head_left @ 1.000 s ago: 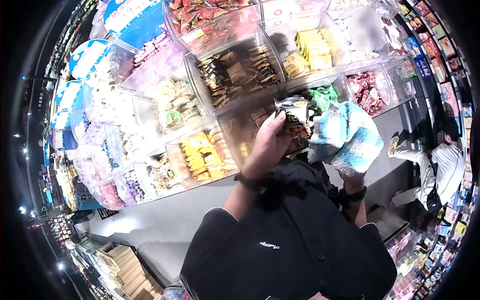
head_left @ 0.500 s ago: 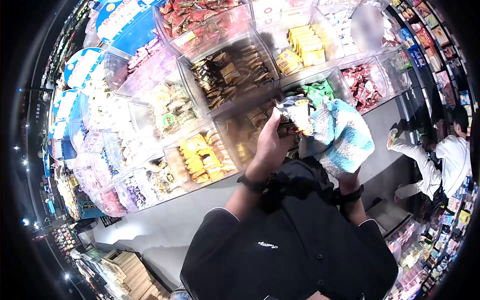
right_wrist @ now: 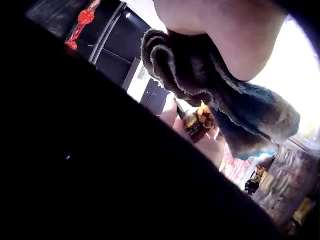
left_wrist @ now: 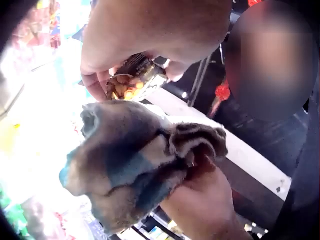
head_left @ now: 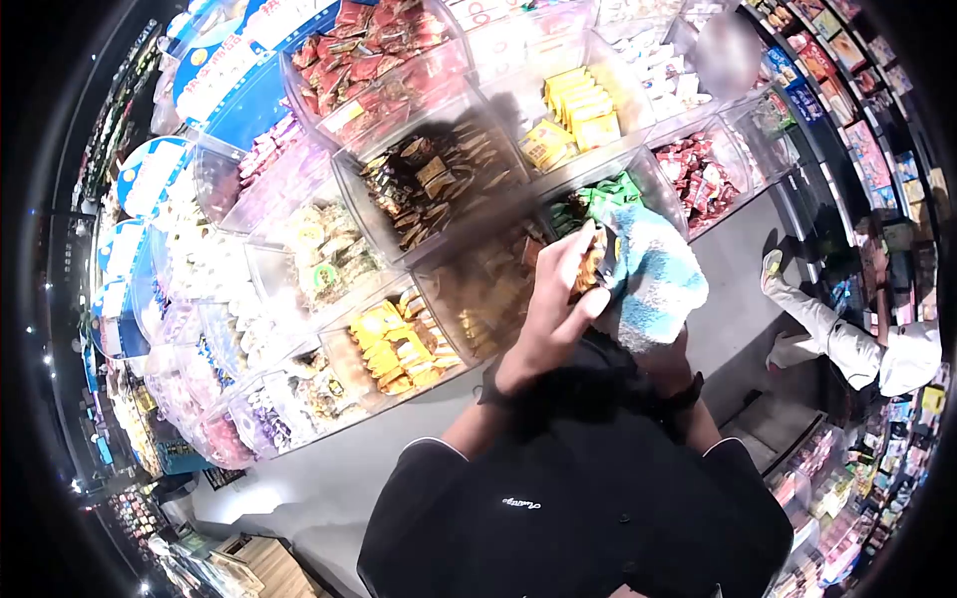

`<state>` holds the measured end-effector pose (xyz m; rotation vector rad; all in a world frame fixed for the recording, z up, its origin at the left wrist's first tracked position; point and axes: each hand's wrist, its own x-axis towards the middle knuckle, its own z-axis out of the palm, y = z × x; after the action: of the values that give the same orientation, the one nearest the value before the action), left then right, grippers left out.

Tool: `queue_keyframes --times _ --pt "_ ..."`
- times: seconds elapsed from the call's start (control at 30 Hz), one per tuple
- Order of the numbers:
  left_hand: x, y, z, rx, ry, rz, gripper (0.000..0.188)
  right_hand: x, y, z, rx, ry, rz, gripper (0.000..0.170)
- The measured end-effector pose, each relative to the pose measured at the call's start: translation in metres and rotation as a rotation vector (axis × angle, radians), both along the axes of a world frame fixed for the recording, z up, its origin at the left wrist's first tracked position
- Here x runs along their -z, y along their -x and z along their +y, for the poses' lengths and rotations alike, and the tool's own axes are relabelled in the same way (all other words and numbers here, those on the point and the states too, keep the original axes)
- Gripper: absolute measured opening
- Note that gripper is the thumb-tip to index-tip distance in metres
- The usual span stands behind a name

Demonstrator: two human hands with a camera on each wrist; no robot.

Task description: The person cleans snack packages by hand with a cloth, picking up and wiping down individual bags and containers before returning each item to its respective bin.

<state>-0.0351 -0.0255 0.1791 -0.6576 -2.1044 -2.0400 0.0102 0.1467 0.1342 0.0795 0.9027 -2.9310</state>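
My left hand (head_left: 551, 314) pinches a small dark snack packet (left_wrist: 134, 82) between thumb and fingers; orange-brown pieces are pictured on it. In my right hand (left_wrist: 205, 197) is a fluffy towel (head_left: 656, 284) with blue and white patches, bunched up and hiding most of the fingers in the head view. Packet and towel are held close together in front of my chest, the towel's edge overlapping the packet in the head view. From the right wrist, the folded towel (right_wrist: 240, 107) hangs from the hand, with the packet (right_wrist: 201, 122) beyond it.
Clear bins of wrapped sweets fill the stand ahead, including a bin of dark packets (head_left: 434, 179), yellow packets (head_left: 399, 344) and red ones (head_left: 698, 174). Blue-and-white signs (head_left: 224, 85) stand at the left. A person in white (head_left: 837, 319) is by the shelves at right.
The packet has been turned from face-up to edge-on in my left hand. The towel has shifted left and lies closer against it. The head view has swung slightly, moving the bins left.
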Motion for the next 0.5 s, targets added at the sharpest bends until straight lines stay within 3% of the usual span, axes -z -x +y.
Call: queue_keyframes --times 0.03,0.1,0.17,0.2,0.27,0.33,0.43,0.5 --pt "-0.005 -0.001 0.002 -0.06 0.325 0.142 0.057 -0.005 0.001 -0.004 0.019 -0.027 -0.005 0.04" --pt "-0.005 -0.001 0.006 -0.075 0.464 0.276 0.062 -0.02 0.003 -0.002 0.099 -0.842 0.113 0.037" --pt "-0.005 -0.001 0.007 -0.074 0.469 0.283 0.065 -0.015 0.006 0.001 0.137 -0.891 0.082 0.036" --pt "-0.005 0.0 0.007 -0.071 0.474 0.276 0.066 -0.001 0.009 0.001 0.134 -0.531 0.0 0.036" --pt "-0.006 0.002 0.007 -0.081 0.455 0.258 0.066 0.009 0.011 0.003 0.083 -0.081 -0.037 0.036" --pt "-0.004 0.006 0.006 -0.108 0.406 0.235 0.066 0.003 0.011 0.002 -0.009 0.101 0.043 0.035" --pt "0.009 0.012 0.0 -0.113 0.354 0.278 0.069 -0.007 0.008 -0.005 -0.018 -0.009 0.079 0.038" --pt "0.012 0.013 -0.001 -0.131 0.295 0.263 0.069 0.001 0.009 0.0 -0.093 0.156 -0.011 0.04"
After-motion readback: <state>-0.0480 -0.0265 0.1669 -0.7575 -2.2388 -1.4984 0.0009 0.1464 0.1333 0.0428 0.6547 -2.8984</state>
